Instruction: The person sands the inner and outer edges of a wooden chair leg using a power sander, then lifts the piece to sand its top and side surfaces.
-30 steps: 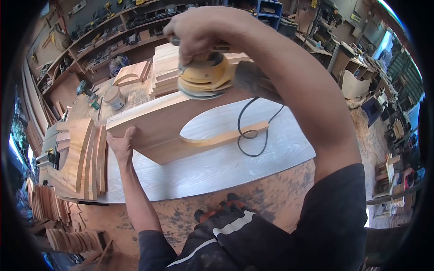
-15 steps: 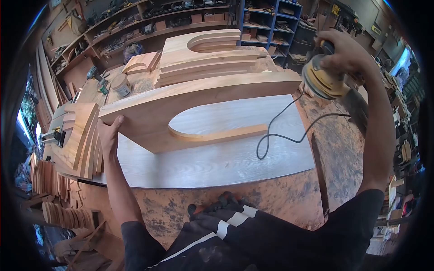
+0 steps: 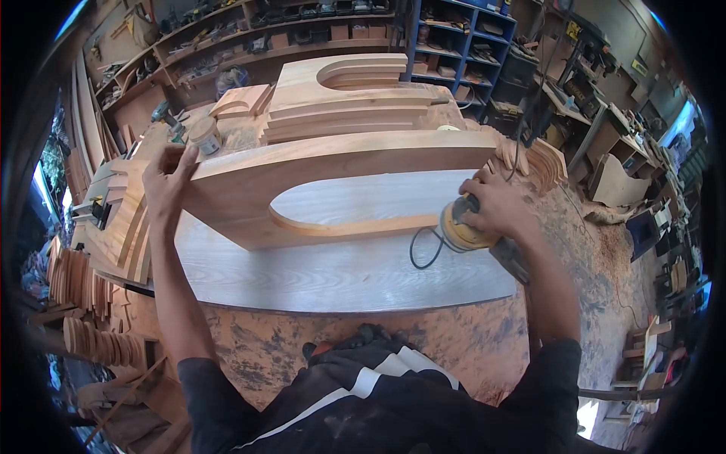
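Observation:
A thick U-shaped wooden piece (image 3: 227, 189) stands on edge across a pale wood-grain board (image 3: 355, 284), its two arms pointing right. My left hand (image 3: 168, 181) is closed on the upper left corner of that piece, thumb over the near face. My right hand (image 3: 495, 204) grips a yellow random orbital sander (image 3: 465, 227) from above. The sander is tipped with its pad side toward the left, right at the end of the piece's lower arm. A loop of dark cord (image 3: 425, 261) hangs beside the pad, over the board.
A stack of similar U-shaped pieces (image 3: 299, 83) lies behind. More curved parts (image 3: 125, 227) lean at the left, and others (image 3: 544, 163) lie at the right. A tub (image 3: 204, 135) and a drill (image 3: 165, 117) stand at the back left. Blue shelves (image 3: 461, 49) are farther back.
My right hand has brought the sander down and left, from above the upper arm to the lower arm's end. My left hand has shifted up and left around the corner.

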{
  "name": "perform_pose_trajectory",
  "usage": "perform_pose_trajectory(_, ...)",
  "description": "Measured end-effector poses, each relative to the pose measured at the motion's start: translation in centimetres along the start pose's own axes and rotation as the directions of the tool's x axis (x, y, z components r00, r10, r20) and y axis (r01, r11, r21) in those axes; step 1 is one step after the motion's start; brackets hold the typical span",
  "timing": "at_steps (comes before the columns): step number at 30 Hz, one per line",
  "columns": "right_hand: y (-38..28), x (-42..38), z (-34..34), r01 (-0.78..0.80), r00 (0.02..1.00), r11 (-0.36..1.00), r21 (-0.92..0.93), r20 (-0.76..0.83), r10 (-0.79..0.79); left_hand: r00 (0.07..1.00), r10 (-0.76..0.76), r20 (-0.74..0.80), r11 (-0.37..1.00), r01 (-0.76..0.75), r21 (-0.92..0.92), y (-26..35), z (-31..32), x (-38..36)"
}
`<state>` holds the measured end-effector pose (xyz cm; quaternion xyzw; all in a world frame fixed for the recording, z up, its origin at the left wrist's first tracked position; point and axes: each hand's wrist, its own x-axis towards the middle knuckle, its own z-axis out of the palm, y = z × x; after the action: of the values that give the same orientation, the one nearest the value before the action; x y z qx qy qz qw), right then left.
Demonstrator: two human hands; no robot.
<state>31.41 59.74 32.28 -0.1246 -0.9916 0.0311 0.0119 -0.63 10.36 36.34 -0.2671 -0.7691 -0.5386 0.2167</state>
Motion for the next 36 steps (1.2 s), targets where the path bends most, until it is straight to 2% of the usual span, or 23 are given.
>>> perform_pose_trajectory(2, -0.7, 2.1, 2.9, 0.024, 1.000, 1.000, 0.002, -0.018, -0.024, 0.984, -0.146, 0.102, 0.916, 0.096, 0.389, 0.5, 0.1, 0.8)
perform_pose_trajectory(3, -1.2, 3.2, 3.8, 0.020, 1.000, 1.000, 0.004, -0.021, -0.020, 0.994, -0.029, 0.105, 0.914, -0.016, 0.406, -0.1, 0.5, 0.9)
perform_pose_trajectory(7, -3.3, 7.5, 6.6, 0.112, 0.994, 0.994, -0.001, -0.011, -0.112, 0.977, -0.139, 0.162, 0.847, 0.032, 0.531, 1.5, 1.3, 1.3)
perform_pose_trajectory(9, -5.0, 9.1, 7.6, 0.170, 0.981, 0.985, 0.022, -0.097, -0.167, 0.967, -0.089, 0.237, 0.799, -0.072, 0.596, 2.1, 2.0, 1.1)
perform_pose_trajectory(10, -5.8, 9.8, 8.4, 0.172, 0.981, 0.985, 0.025, -0.090, -0.169, 0.966, -0.097, 0.239, 0.798, -0.068, 0.599, 2.2, 2.2, 0.9)
perform_pose_trajectory(12, -7.5, 11.6, 9.7, 0.230, 0.965, 0.968, 0.098, -0.153, -0.214, 0.961, 0.003, 0.277, 0.714, -0.196, 0.672, 2.3, 2.5, 0.6)
perform_pose_trajectory(13, -8.6, 12.3, 9.6, 0.278, 0.953, 0.947, 0.161, -0.169, -0.251, 0.961, -0.001, 0.278, 0.714, -0.194, 0.673, 2.3, 2.6, 0.6)
perform_pose_trajectory(17, -13.2, 13.6, 11.0, 0.323, 0.938, 0.936, 0.139, -0.177, -0.298, 0.957, 0.016, 0.289, 0.701, -0.217, 0.680, 2.3, 2.4, 0.2)
perform_pose_trajectory(19, -15.8, 13.6, 10.3, 0.231, 0.969, 0.964, 0.130, -0.124, -0.216, 0.958, 0.002, 0.288, 0.706, -0.206, 0.677, 2.5, 2.5, 0.3)
perform_pose_trajectory(22, -19.2, 13.9, 10.6, 0.176, 0.982, 0.983, 0.045, -0.076, -0.173, 0.952, 0.032, 0.305, 0.721, -0.234, 0.652, 2.7, 2.5, 0.3)
perform_pose_trajectory(26, -22.8, 13.7, 9.4, 0.113, 0.992, 0.992, 0.062, 0.042, -0.115, 0.925, -0.010, 0.379, 0.703, -0.263, 0.661, 3.5, 2.0, 1.0)
perform_pose_trajectory(28, -23.4, 13.2, 9.1, 0.027, 0.996, 0.999, 0.041, 0.082, -0.030, 0.860, -0.190, 0.473, 0.689, -0.226, 0.688, 4.9, 1.5, 1.7)
perform_pose_trajectory(30, -23.0, 12.5, 9.1, 0.007, 0.998, 1.000, 0.028, 0.063, -0.009, 0.834, -0.211, 0.509, 0.726, -0.215, 0.653, 4.7, 1.4, 3.2)
perform_pose_trajectory(32, -22.1, 12.0, 8.9, -0.013, 0.999, 1.000, 0.010, 0.039, 0.012, 0.687, -0.231, 0.689, 0.783, -0.290, 0.550, 5.4, 2.2, 4.3)
perform_pose_trajectory(33, -21.7, 12.0, 8.8, -0.019, 1.000, 1.000, 0.013, 0.023, 0.019, 0.689, -0.222, 0.690, 0.787, -0.291, 0.544, 5.3, 3.3, 4.3)
perform_pose_trajectory(35, -21.5, 12.2, 8.9, -0.031, 1.000, 0.999, 0.013, 0.003, 0.031, 0.663, -0.047, 0.747, 0.748, -0.473, 0.466, 4.3, 5.7, 3.9)
perform_pose_trajectory(36, -21.5, 12.3, 9.0, -0.051, 0.998, 0.999, 0.008, -0.024, 0.051, 0.660, -0.038, 0.751, 0.750, -0.477, 0.457, 4.4, 5.8, 3.9)
